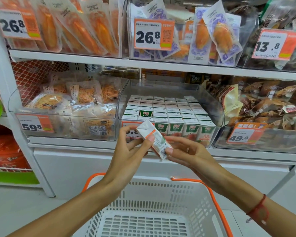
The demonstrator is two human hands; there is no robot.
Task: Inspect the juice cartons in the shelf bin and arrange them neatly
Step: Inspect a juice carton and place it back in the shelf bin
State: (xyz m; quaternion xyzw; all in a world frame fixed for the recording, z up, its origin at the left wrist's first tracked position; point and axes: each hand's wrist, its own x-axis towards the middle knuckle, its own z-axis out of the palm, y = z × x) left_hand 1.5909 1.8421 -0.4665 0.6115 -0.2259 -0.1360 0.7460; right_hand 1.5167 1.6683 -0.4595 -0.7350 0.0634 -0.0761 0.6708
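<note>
Left hand [126, 151] pinching tilted juice carton [154, 140], right hand [186, 151] fingertips gripping its lower end, before clear bin's [212, 103] front edge, apparently one gap among rowed cartons [169, 110]

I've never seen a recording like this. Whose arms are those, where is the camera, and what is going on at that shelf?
There is no machine here. A person wears a wide-angle camera on the head, so you look forward and down along their own bare arms. The left hand and the right hand together pinch one small juice carton, tilted so its printed side can be read. Behind it, on the middle shelf, a clear plastic bin holds rows of the same cartons standing upright; one spot near the front left looks empty. Neighbouring bins hold bagged snacks, with orange price tags on the fronts. Below the arms is a white shopping basket with orange handles.
</note>
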